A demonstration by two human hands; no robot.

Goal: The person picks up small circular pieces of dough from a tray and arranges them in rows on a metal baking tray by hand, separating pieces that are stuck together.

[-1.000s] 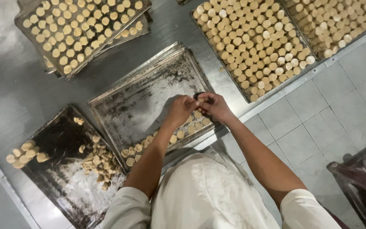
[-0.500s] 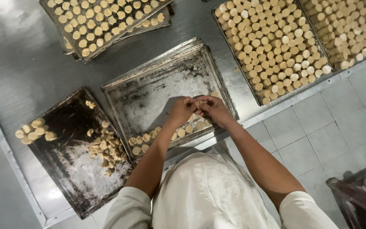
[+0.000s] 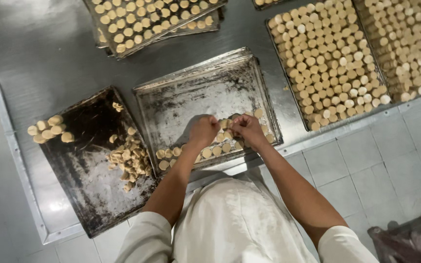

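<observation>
Two hands, left hand [image 3: 203, 131] and right hand [image 3: 247, 129], pinch closed on dough pieces [image 3: 225, 122] above the grey tray [image 3: 200, 92]; rows [image 3: 205, 152] follow its near edge, dark tray [image 3: 86, 180] alongside.

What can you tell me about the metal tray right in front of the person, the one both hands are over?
The middle tray is a shallow rectangular metal sheet, scuffed and stained dark, lying flat and slightly askew on the steel table. It seems to sit on another tray, whose edge shows at the top. Most of it is bare; pale round dough pieces line its near edge in a couple of rows. The left hand and right hand meet above those rows.
</observation>
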